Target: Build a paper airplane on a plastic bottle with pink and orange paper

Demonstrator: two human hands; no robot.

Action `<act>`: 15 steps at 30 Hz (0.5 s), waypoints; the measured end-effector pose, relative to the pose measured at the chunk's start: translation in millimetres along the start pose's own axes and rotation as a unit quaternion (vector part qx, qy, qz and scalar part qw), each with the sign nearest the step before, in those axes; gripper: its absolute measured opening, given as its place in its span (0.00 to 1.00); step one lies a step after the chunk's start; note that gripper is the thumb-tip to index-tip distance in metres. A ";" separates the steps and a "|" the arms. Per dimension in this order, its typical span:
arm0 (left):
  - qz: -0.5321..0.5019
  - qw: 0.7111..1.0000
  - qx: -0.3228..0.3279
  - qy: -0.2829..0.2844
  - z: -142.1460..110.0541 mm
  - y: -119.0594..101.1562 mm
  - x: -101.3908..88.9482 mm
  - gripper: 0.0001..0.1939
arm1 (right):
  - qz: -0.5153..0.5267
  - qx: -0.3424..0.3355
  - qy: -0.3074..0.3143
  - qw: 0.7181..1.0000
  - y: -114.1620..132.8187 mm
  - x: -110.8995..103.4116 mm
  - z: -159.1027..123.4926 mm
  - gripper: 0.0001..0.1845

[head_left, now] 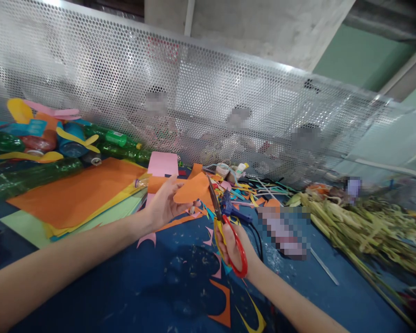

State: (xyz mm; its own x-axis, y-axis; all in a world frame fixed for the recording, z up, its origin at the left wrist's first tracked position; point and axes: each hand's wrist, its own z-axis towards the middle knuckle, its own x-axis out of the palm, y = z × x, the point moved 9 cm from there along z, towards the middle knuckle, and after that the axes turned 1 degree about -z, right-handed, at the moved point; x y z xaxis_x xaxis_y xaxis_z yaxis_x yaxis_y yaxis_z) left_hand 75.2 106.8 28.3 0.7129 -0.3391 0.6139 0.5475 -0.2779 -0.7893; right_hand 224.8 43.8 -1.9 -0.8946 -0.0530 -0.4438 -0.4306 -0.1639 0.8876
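Note:
My left hand (164,203) pinches a piece of orange paper (194,188) and holds it up above the blue table (152,296). My right hand (234,245) grips scissors (225,222) with red and yellow handles. The blades point up and away, and their tips reach the right edge of the orange piece. Paper offcuts in orange, pink and yellow (225,305) lie scattered on the table under both hands.
Orange, yellow and green paper sheets (76,194) are stacked at left, with green plastic bottles (31,175) behind them. A blue glue gun (234,210) lies past the scissors. A pile of dried plant stalks (367,226) fills the right. A perforated metal screen (208,92) borders the table's back.

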 end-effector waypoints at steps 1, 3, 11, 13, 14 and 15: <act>-0.018 1.000 -0.014 0.000 -2.0 2.1 2.6 0.22 | 0.015 0.010 -0.004 1.000 -2.4 -0.2 -0.1 0.26; -0.037 0.999 -0.033 0.002 -5.5 6.6 7.1 0.26 | 0.058 0.023 -0.007 0.998 -4.6 0.5 -0.4 0.27; 0.066 0.994 0.055 0.065 -15.3 17.0 24.2 0.12 | 0.148 0.065 0.000 0.987 -11.1 10.5 -2.4 0.29; 0.095 0.991 0.076 0.063 -19.0 16.5 26.9 0.11 | 0.129 0.036 0.009 0.991 -7.8 13.1 -4.4 0.28; 0.102 0.990 0.078 0.060 -20.4 16.9 27.5 0.10 | 0.116 0.018 0.015 0.993 -5.5 14.5 -5.8 0.28; 0.102 0.990 0.078 0.055 -21.5 17.3 27.5 0.09 | 0.095 0.000 0.019 0.995 -3.2 15.5 -7.3 0.29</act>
State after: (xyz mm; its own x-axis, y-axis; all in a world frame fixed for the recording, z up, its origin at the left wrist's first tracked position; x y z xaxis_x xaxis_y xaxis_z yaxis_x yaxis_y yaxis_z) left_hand 94.8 73.3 31.7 0.7687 -0.4718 0.4317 0.4631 -0.0548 -0.8846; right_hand 213.2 36.4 -12.5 -0.9548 -0.1205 -0.2719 -0.2537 -0.1471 0.9560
